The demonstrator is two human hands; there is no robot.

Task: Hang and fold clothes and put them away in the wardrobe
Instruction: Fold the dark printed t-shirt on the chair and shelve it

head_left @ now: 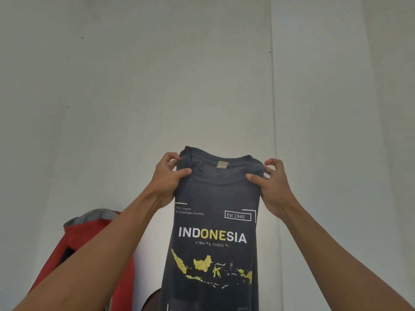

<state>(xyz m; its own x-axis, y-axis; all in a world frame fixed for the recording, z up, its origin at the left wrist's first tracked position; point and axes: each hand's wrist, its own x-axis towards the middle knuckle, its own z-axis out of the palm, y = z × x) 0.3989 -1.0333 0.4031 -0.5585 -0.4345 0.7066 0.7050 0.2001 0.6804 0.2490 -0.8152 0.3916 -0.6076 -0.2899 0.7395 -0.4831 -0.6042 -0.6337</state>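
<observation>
A dark grey T-shirt [215,198] with "INDONESIA" and a yellow map printed on its front hangs upright in front of me, folded narrow with the sleeves tucked behind. My left hand [167,176] pinches the shirt's left shoulder, thumb on the front. My right hand [272,182] pinches the right shoulder the same way. The collar with its beige label faces me. The shirt's lower part runs out of the bottom of the view.
A pale wall [202,75] fills the background, with a vertical seam [272,97] right of centre. A red garment with a grey collar [89,239] hangs low at the left, behind my left forearm. A dark rounded object [152,299] shows at the bottom edge.
</observation>
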